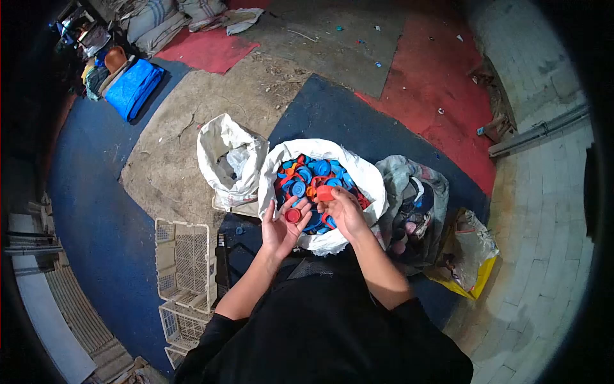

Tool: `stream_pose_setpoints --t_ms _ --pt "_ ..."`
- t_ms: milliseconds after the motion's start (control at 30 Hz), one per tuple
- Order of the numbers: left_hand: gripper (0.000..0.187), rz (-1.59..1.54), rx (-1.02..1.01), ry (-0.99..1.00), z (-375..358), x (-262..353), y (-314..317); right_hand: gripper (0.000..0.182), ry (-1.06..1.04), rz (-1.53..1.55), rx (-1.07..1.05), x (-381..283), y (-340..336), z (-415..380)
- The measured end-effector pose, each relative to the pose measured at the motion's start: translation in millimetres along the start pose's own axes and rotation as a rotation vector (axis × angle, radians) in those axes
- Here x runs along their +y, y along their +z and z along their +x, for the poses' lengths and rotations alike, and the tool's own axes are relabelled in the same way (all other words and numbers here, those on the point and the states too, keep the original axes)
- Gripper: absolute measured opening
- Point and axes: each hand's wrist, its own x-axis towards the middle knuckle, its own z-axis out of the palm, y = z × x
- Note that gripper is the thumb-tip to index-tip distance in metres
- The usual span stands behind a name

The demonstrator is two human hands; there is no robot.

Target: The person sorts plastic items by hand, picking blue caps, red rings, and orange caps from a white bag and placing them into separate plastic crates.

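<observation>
Palm up, my left hand (pixel 279 233) carries a round red plastic cap (pixel 293 216) on its spread fingers. My right hand (pixel 346 214) pinches another red plastic piece (pixel 325 192), which looks like a wider cap or lid. Both hands are over the near side of an open white sack (pixel 374 185) with its rim rolled outward. Inside it lie many blue, red and orange plastic caps (pixel 299 188). The caps under my hands are partly hidden.
Left of the sack stands a smaller white sack (pixel 208 150) with clear plastic inside. On the right are a greyish sack (pixel 441 185) of mixed scraps and a yellow-edged bag (pixel 476 288). Cream plastic crates (pixel 185 256) stand at lower left. A folded blue tarp (pixel 134 88) lies farther back.
</observation>
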Motion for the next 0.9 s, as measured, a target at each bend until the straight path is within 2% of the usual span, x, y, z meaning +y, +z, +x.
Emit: stream_pose_setpoints --t_ms 67,200,300,333,433,467,500,567,600,633,700,733,833,900 --pt "0.064 0.004 -0.022 -0.031 -2 -4 15 0.022 0.013 -0.012 0.098 -3 7 -4" --pt "0.061 0.067 -0.029 -0.111 3 -9 19 0.016 -0.58 -1.127 -0.029 -17 29 -13" --pt "0.057 0.315 -0.032 -0.099 6 -13 18 0.017 -0.555 -1.564 -0.121 -23 50 -26" --pt "0.047 0.323 0.046 -0.065 4 -17 27 0.024 -0.475 -1.537 -0.157 -14 43 -27" --pt "0.042 0.405 0.061 -0.034 13 -13 3 0.033 -0.469 -1.334 -0.165 -16 45 -35" --pt "0.041 0.393 0.142 0.011 17 -14 -4 0.042 -0.4 -1.168 -0.08 -21 46 -38" --pt "0.039 0.4 0.105 0.018 16 -7 -8 0.046 -0.482 -1.204 0.029 -21 33 -38" --pt "0.037 0.428 0.244 0.099 18 3 -25 0.053 -0.458 -1.511 0.356 -11 -3 -37" --pt "0.036 0.433 0.244 0.135 18 10 -35 0.061 -0.328 -1.698 0.429 -1 -17 -36" --pt "0.034 0.424 0.313 0.159 17 14 -37 0.063 -0.201 -1.735 0.353 -6 -8 -34" --pt "0.032 0.364 0.285 0.14 22 23 -64 0.068 0.06 -1.786 0.204 -6 17 -27" --pt "0.033 0.346 0.299 0.123 18 23 -54 0.072 -0.023 -1.824 0.251 9 21 -20" --pt "0.03 0.452 0.175 0.082 4 21 -32 0.057 -0.245 -1.628 0.03 41 26 -6" --pt "0.034 0.52 0.168 0.077 7 20 -31 0.047 -0.286 -1.558 -0.039 50 24 3"
